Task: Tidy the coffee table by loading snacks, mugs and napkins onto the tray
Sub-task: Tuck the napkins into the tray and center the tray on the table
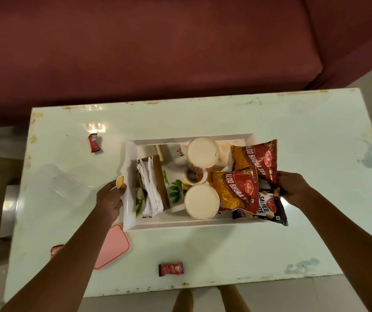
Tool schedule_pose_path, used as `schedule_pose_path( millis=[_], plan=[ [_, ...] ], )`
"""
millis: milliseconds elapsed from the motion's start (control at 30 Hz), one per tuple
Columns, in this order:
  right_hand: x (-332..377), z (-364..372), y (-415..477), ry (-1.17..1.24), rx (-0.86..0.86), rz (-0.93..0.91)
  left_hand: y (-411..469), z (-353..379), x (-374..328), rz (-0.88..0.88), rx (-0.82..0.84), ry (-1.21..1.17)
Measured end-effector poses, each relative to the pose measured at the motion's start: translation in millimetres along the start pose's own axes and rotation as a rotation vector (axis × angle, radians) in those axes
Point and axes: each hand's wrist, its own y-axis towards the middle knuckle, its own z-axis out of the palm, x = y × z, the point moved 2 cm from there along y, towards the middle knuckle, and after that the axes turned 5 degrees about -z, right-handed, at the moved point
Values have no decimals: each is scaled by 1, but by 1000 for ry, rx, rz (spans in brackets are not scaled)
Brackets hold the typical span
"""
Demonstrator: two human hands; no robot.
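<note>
A white rectangular tray [180, 224] sits mid-table. On it are two white mugs [202, 152] [202, 201], a small cup with brown liquid [194, 175], a stack of white napkins [150, 188] in a brown holder, two red sev packets [257, 162] [234, 192] and a dark salted-nuts packet [268, 207] overhanging the right rim. My left hand [110, 199] grips the tray's left edge. My right hand [293, 186] holds the right end, under the packets; whether it grips the rim or a packet is hidden.
Three small red wrappers lie loose on the pale table [293, 131]: far left [94, 143], near left [56, 250], near middle [170, 268]. A clear plastic box [56, 183] and pink lid [110, 246] lie left of the tray. A maroon sofa [158, 46] stands beyond.
</note>
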Motion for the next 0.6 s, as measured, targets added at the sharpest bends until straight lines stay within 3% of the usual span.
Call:
schedule_pose_path(
  millis=[433,500,600],
  plan=[
    [8,-1,-4,46,-41,40,-7,-2,-5,-11,39,78],
    [12,2,-10,61,-52,26,-13,-4,-4,39,-23,156],
    [20,8,-23,-41,-165,-73,-30,-10,-1,242,-193,482]
  ],
)
